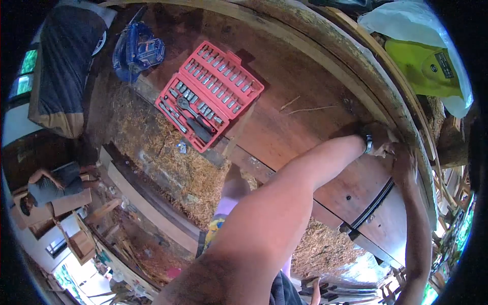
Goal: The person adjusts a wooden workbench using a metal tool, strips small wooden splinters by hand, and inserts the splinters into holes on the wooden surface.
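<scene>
left hand (380, 141), right hand (404, 165) — fingers curled, hold unclear | beside curved beam (405, 105) — long axis slanting down rightward

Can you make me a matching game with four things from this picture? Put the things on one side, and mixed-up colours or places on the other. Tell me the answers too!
Things
1. socket set case
2. left hand
3. power tool
4. wood shavings

Colours, places, states
A. blue
B. scattered low down, on the floor
C. lying open, its sockets showing
D. close to the right hand

Right pairs: 1-C, 2-D, 3-A, 4-B
</scene>
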A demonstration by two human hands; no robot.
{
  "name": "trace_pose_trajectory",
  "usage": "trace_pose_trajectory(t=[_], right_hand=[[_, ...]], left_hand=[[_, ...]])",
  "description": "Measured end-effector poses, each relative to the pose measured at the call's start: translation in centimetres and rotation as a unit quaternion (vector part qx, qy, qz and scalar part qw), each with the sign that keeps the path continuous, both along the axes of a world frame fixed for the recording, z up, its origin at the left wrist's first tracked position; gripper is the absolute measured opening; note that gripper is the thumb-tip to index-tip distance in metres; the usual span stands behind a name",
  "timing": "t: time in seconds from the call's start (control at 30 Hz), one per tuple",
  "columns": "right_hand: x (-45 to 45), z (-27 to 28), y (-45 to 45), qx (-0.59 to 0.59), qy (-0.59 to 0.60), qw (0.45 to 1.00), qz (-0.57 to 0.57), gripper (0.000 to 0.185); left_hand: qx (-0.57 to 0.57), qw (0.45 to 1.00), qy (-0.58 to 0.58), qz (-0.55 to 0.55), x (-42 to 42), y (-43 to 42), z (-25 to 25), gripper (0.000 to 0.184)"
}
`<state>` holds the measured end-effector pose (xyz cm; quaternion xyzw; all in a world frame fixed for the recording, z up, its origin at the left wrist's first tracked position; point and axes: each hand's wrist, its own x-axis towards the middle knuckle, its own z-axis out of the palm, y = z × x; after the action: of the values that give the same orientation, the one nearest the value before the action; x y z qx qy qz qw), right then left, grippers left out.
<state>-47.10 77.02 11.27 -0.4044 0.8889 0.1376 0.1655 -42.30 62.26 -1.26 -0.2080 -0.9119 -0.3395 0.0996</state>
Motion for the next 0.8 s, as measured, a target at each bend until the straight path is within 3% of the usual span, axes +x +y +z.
trace_pose_trajectory(t=[0.13, 0.2, 0.27, 0.37, 0.47, 0.53, 0.7, 0.77, 0.8], right_hand=[[-1.3, 1.1, 3.3, -0.058, -0.137, 0.944, -0.295, 0.041], [-0.8, 1.7, 3.5, -0.102, -0.268, 0.837, -0.466, 0.045], [2.2, 3.1, 0.4, -0.158, -0.442, 0.624, -0.625, 0.05], [0.4, 0.4, 1.0, -0.068, -0.298, 0.873, -0.38, 0.046], [-1.4, -3.6, 2.8, 0.034, -0.109, 0.989, -0.09, 0.044], [-1.1, -3.6, 2.6, 0.036, -0.002, 0.999, 0.027, 0.044], [1.7, -0.1, 1.3, -0.119, 0.195, 0.969, 0.098, 0.041], [-1.0, 0.1, 3.0, -0.058, 0.049, 0.991, -0.107, 0.043], [-1.6, 0.4, 3.6, -0.024, -0.025, 0.977, -0.21, 0.045]], left_hand=[[0.004, 1.0, -0.001, 0.0, 0.1, -0.2, -0.4, 0.028], [0.006, 1.0, -0.002, -0.002, 0.2, -0.1, -0.2, 0.028], [0.004, 1.0, -0.001, -0.002, 0.0, 0.0, -0.2, 0.028], [0.001, 1.0, -0.002, -0.001, 0.0, -0.2, -0.1, 0.028], [0.001, 1.0, -0.004, -0.006, 0.0, 0.1, 0.1, 0.028], [-0.001, 1.0, -0.005, -0.006, -0.1, 0.0, 0.0, 0.028], [-0.005, 1.0, -0.006, -0.003, 0.0, -0.3, 0.0, 0.028], [-0.004, 1.0, -0.008, 0.0, 0.0, -0.4, 0.0, 0.028], [-0.002, 1.0, -0.009, -0.001, 0.2, -0.5, -0.2, 0.028]])
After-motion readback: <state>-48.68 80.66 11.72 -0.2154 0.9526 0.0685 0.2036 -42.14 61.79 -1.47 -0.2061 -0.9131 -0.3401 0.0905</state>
